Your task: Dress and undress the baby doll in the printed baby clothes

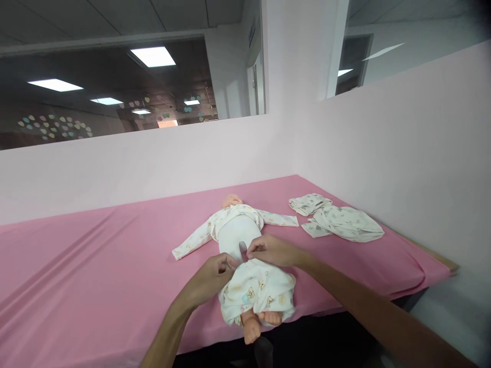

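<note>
A baby doll (238, 232) lies on its back, head toward the wall, its bare torso showing below a bunched-up white patterned top (230, 215) with the sleeves spread wide. White baby pants (255, 286) with small printed animals sit around its legs, and the feet (251, 329) poke out near the table's front edge. At the left of the waistband, my left hand (210, 276) pinches the cloth between thumb and fingers. My right hand (274, 250) grips the waistband near its middle, fingertips closed. A small grey shape between the hands is too blurred to make out.
The table (95, 271) is covered with a pink sheet. Crumpled white printed baby clothes (345, 222) lie at its right side. White walls (383, 143) with windows stand behind and to the right. The table's front edge runs just below the doll's feet.
</note>
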`<state>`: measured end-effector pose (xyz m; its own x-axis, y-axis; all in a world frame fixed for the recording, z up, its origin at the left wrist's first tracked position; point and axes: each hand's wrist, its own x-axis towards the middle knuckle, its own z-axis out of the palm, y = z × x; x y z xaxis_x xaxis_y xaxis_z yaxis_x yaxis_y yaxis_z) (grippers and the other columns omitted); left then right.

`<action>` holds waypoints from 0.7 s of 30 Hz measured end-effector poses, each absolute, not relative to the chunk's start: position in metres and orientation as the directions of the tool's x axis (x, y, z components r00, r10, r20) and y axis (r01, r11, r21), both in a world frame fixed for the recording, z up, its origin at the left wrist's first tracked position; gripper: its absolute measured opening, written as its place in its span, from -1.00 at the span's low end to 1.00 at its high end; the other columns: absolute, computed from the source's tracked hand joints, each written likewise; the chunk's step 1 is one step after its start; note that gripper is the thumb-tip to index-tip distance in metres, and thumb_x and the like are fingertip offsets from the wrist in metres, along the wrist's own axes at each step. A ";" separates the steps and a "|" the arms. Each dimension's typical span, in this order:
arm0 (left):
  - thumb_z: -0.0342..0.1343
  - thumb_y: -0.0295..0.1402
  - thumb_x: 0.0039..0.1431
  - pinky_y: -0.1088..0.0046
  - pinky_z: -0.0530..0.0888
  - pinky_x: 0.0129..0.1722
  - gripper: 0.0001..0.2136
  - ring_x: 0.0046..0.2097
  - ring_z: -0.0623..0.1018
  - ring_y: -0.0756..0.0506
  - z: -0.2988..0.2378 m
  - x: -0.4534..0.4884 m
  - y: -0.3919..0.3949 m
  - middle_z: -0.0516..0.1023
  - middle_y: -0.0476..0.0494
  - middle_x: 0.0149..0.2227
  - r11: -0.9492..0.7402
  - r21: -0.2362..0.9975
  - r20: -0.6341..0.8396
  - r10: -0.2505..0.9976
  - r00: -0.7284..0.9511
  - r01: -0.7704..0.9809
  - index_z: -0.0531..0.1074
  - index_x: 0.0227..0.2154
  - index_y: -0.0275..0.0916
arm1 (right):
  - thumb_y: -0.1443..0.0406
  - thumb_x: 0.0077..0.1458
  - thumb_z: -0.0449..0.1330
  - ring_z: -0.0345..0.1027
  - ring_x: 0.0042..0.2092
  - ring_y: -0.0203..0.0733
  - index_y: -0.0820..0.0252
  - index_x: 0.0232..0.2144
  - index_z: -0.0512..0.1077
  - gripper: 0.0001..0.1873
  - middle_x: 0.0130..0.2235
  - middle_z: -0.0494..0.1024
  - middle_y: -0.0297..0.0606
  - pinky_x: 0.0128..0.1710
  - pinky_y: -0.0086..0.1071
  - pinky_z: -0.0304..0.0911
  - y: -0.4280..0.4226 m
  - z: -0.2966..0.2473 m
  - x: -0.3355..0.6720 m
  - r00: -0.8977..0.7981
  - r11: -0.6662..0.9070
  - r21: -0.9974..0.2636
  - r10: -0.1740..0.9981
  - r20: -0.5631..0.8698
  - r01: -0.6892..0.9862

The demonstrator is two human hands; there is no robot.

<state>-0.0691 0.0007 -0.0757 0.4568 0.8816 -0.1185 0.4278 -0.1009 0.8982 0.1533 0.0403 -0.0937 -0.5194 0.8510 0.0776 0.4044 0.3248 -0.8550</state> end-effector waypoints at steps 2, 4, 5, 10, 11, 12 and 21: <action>0.06 -0.19 0.15 0.53 0.22 -0.45 -0.79 -0.43 0.30 0.03 -0.069 -0.070 0.001 0.34 0.05 -0.46 -0.136 0.904 -0.085 0.872 0.482 0.405 0.35 -0.27 -0.23 | 0.24 0.06 0.16 0.27 -0.39 -0.32 0.22 -0.38 0.53 -0.81 -0.41 0.50 -0.34 -0.43 -0.45 0.10 0.041 -0.086 0.140 -0.578 0.358 -0.837 0.814 0.062 0.414; 0.03 -0.18 0.18 0.53 0.21 -0.44 -0.80 -0.43 0.28 0.03 -0.067 -0.069 0.002 0.30 0.07 -0.49 -0.168 0.917 -0.008 0.899 0.437 0.363 0.32 -0.28 -0.21 | 0.23 0.07 0.15 0.13 -0.51 -0.41 0.23 -0.40 0.51 -0.80 -0.52 0.39 -0.40 -0.52 -0.47 0.00 0.042 -0.082 0.132 -0.614 0.347 -0.841 0.789 0.022 0.415; 0.03 -0.17 0.19 0.53 0.21 -0.43 -0.80 -0.43 0.28 0.03 -0.069 -0.067 0.003 0.28 0.08 -0.49 -0.177 0.922 0.023 0.913 0.406 0.344 0.30 -0.29 -0.21 | 0.21 0.08 0.15 0.05 -0.55 -0.44 0.22 -0.40 0.50 -0.79 -0.56 0.33 -0.43 -0.56 -0.48 -0.05 0.043 -0.081 0.130 -0.625 0.321 -0.853 0.781 -0.009 0.413; 0.02 -0.16 0.19 0.54 0.16 -0.47 -0.79 -0.46 0.18 0.05 -0.084 -0.061 0.008 0.16 0.12 -0.51 -0.206 0.925 0.103 0.945 0.312 0.320 0.27 -0.33 -0.20 | 0.13 0.10 0.14 -0.06 -0.60 -0.46 0.15 -0.28 0.47 -0.76 -0.56 0.26 -0.47 -0.62 -0.49 -0.14 0.047 -0.081 0.132 -0.654 0.164 -0.916 0.746 -0.129 0.367; 0.01 -0.16 0.19 0.54 0.16 -0.47 -0.80 -0.46 0.17 0.05 -0.087 -0.061 0.008 0.15 0.12 -0.51 -0.219 0.918 0.116 0.945 0.304 0.330 0.26 -0.34 -0.20 | 0.15 0.08 0.16 -0.02 -0.58 -0.45 0.15 -0.29 0.46 -0.78 -0.53 0.29 -0.46 -0.60 -0.49 -0.11 0.047 -0.081 0.133 -0.648 0.151 -0.925 0.752 -0.123 0.350; 0.01 -0.16 0.20 0.54 0.15 -0.47 -0.80 -0.46 0.16 0.04 -0.089 -0.061 0.008 0.14 0.12 -0.51 -0.230 0.910 0.124 0.945 0.302 0.345 0.26 -0.35 -0.21 | 0.17 0.07 0.17 0.02 -0.56 -0.45 0.16 -0.30 0.46 -0.79 -0.51 0.31 -0.45 -0.58 -0.50 -0.08 0.047 -0.081 0.133 -0.641 0.148 -0.930 0.760 -0.111 0.337; 0.07 -0.05 0.15 0.55 0.12 -0.49 -0.68 -0.47 0.18 0.06 -0.102 -0.087 0.007 0.21 0.10 -0.48 -0.078 0.944 -0.057 0.918 0.392 0.320 0.16 -0.38 -0.19 | 0.03 0.04 0.19 0.16 -0.41 -0.34 0.19 -0.41 0.42 -0.66 -0.43 0.39 -0.38 -0.42 -0.47 0.06 0.054 -0.093 0.184 -0.633 0.147 -0.885 0.750 -0.192 0.442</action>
